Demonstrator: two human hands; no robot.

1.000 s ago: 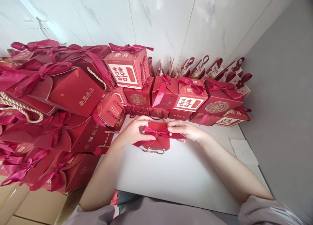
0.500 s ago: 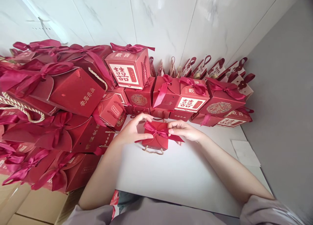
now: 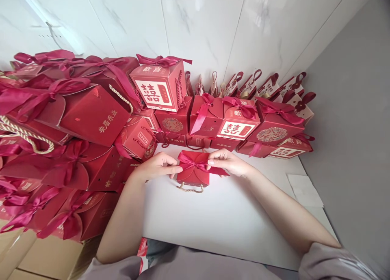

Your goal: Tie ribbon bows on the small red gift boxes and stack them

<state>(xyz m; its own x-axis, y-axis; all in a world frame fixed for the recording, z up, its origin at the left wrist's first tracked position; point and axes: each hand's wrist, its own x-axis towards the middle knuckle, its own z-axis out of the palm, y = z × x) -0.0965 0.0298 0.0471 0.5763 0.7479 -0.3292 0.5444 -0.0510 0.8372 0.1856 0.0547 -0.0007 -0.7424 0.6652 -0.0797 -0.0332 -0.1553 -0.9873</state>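
While the right grip (image 3: 228,162) pinches glossy ribbon (image 3: 200,165), squarish red box (image 3: 190,180) beneath, left grip (image 3: 159,166) at its left edge, hold unclear, rounded flaps (image 3: 199,177), twisted cord (image 3: 191,190), smooth table (image 3: 201,221).

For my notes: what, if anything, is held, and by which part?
The right hand pinches the ribbon bow by its right side; whether the left hand, at the left edge of the box, grips anything cannot be told.

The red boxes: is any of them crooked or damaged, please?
In the left pile, the upper box with gold lettering looks askew, seemingly tilted on those below, though the camera angle may exaggerate this. The ribboned box between the left hand and right hand looks level. No damage stands out.
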